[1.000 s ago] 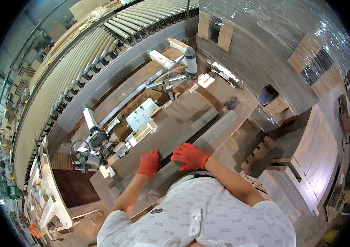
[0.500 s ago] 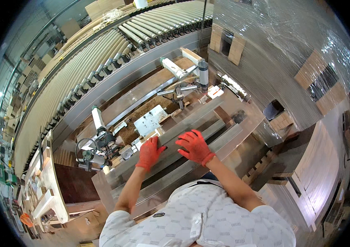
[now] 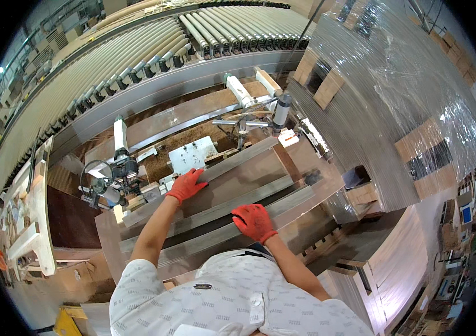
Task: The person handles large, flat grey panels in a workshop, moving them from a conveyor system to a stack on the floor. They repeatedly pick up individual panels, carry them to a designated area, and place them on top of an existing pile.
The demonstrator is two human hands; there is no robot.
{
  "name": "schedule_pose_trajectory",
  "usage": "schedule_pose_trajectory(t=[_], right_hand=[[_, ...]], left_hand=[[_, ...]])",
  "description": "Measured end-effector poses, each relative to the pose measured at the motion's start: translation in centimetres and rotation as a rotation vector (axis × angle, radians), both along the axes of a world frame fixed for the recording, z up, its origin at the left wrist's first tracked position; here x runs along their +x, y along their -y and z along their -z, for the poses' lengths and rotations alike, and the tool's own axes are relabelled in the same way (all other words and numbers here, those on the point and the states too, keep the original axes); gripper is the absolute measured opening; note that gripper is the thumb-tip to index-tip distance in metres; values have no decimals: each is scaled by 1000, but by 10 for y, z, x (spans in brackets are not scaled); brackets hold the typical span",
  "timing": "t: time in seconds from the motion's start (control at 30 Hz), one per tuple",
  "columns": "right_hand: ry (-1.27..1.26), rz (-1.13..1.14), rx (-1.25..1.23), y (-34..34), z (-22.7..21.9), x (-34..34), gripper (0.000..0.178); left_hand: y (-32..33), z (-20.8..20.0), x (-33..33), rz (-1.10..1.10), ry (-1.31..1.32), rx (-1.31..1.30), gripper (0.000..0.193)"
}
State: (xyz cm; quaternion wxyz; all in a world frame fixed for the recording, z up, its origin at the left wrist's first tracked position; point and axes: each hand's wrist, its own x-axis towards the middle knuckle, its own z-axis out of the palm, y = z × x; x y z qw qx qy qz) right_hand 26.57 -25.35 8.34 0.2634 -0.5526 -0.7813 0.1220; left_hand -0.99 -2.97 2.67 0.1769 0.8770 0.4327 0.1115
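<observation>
Several long grey-brown wooden strips lie side by side on a brown worktop. My left hand point(image 3: 187, 186), in a red glove, rests on the far strip point(image 3: 243, 158), fingers spread along its near edge. My right hand point(image 3: 254, 222), also red-gloved, is nearer my body over the near strip point(image 3: 291, 203). Its fingers are curled down, the tips hidden at the strip's far side, so I cannot make out what they grip, if anything. Between the hands runs the middle strip point(image 3: 266, 191), with a dark gap beside it.
Beyond the strips stand a white metal plate point(image 3: 193, 155), a clamp-like machine unit point(image 3: 120, 171) and a grey cylinder point(image 3: 282, 109). A roller conveyor point(image 3: 137, 64) crosses the back. Film-wrapped stacked boards point(image 3: 372, 106) rise at the right. A cluttered wooden bench point(image 3: 39, 215) stands left.
My right hand has drawn back from the far strip to the near one, its fingers now curled. My left hand stays on the far strip. The gap between far and middle strips has widened.
</observation>
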Motion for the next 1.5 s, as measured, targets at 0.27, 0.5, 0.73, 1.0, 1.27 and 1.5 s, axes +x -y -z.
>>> schedule_pose_trajectory(t=[0.27,0.5,0.73,1.0,1.27,1.5], right_hand=[[29,18,-14,-3,5,0,23],[7,-5,13,-12,13,-8,24],[61,-53,-2,-8,9,-8,20],[66,-39,23,-12,15,-4,20],[-14,-45,0,-20,14,-6,20],[57,4,-47,-15,4,-7,18]], left_hand=[[-20,-23,4,-4,-164,387,77],[4,3,-13,-52,52,46,60],[-18,-2,-4,37,-41,90,58],[-10,24,-2,-170,-20,370,57],[-15,28,-4,-196,25,296,49],[-30,33,32,-168,40,212,55]])
